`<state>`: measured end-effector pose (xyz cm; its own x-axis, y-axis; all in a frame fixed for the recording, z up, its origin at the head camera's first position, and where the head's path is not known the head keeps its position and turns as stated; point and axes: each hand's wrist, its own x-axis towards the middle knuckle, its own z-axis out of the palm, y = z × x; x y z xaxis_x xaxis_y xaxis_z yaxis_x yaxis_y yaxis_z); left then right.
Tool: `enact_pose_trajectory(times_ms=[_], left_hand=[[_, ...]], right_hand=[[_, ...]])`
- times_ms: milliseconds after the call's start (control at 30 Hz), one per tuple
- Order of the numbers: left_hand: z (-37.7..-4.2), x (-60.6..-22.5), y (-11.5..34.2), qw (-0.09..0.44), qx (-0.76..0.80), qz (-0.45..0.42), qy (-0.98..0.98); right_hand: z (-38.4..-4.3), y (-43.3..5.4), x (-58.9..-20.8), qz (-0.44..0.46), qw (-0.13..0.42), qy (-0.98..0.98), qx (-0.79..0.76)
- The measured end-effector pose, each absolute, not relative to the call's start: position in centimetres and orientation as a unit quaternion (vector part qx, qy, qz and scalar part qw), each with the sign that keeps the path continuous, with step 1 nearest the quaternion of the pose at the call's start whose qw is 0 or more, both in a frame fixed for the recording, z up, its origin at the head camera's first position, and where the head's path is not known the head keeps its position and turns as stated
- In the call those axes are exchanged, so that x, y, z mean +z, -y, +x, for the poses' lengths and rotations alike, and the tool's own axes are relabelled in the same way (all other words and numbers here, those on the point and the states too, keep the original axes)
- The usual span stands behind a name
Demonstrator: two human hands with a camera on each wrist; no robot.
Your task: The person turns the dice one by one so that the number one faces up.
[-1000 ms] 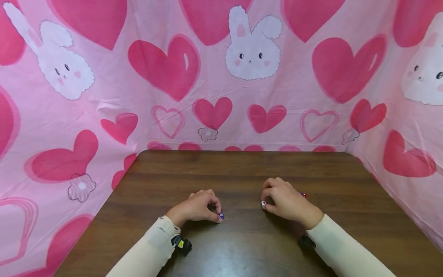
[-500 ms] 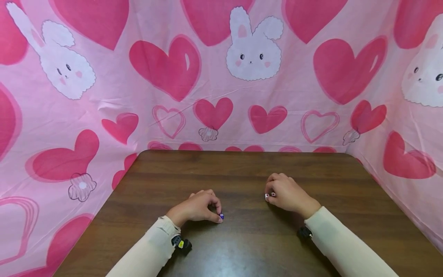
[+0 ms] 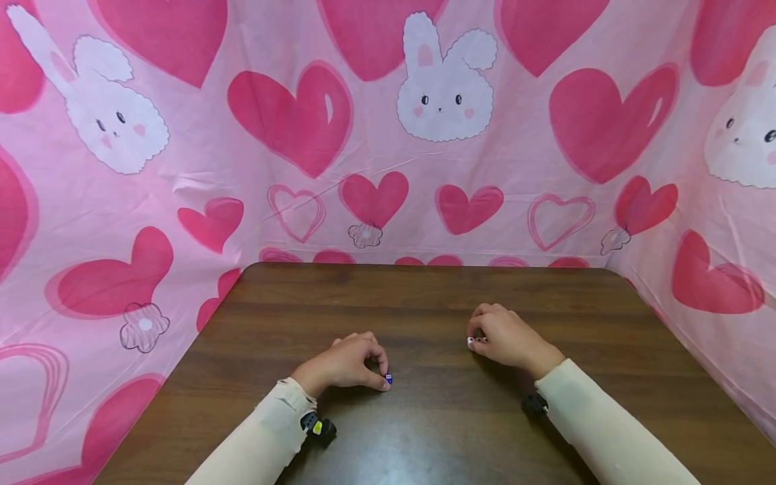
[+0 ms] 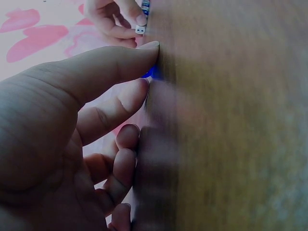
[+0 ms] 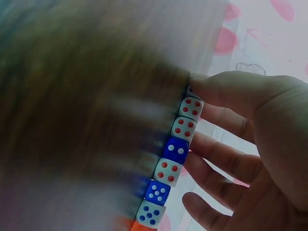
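Note:
My left hand [image 3: 348,362] rests low over the table and pinches a blue die [image 3: 389,378] between thumb and forefinger. That die is mostly hidden by fingers in the left wrist view. Farther out on the right, my right hand [image 3: 514,339] pinches a white die [image 3: 470,341] by its fingertips. In the right wrist view this die [image 5: 190,90] is largely covered by the thumb and sits at the end of a straight row of dice. The row has white dice with red dots [image 5: 168,172], blue dice [image 5: 176,150], and a white die with blue dots [image 5: 150,214].
An orange piece [image 5: 143,227] shows at the row's near end, cut off by the frame. The brown wooden table [image 3: 412,431] is enclosed by a pink heart-and-rabbit cloth [image 3: 376,148]. A black wrist camera [image 3: 319,429] is strapped to each arm.
My right hand has moved away from me and slightly right, carrying the white die up to the row's end. The left hand and its blue die have stayed in place.

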<state>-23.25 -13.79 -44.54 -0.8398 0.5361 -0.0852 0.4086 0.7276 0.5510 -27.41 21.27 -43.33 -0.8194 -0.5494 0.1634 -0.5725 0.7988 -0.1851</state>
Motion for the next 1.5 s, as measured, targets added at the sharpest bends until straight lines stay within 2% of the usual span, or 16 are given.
enact_pose_trajectory(times_ms=[767,1267,1500], left_hand=[[-23.1,-44.6,13.8,0.119,0.266,0.260,-0.921],[-23.0,-44.5,13.7,0.120,0.271,0.258,-0.920],[-23.0,-44.3,13.7,0.121,0.271,0.255,-0.920]], right_hand=[[-27.4,-22.4,-43.4,0.292,0.030,0.947,0.127],[-27.0,-27.2,-43.5,0.257,0.003,0.949,0.182],[-26.9,-30.0,-43.5,0.243,0.008,0.951,0.188]])
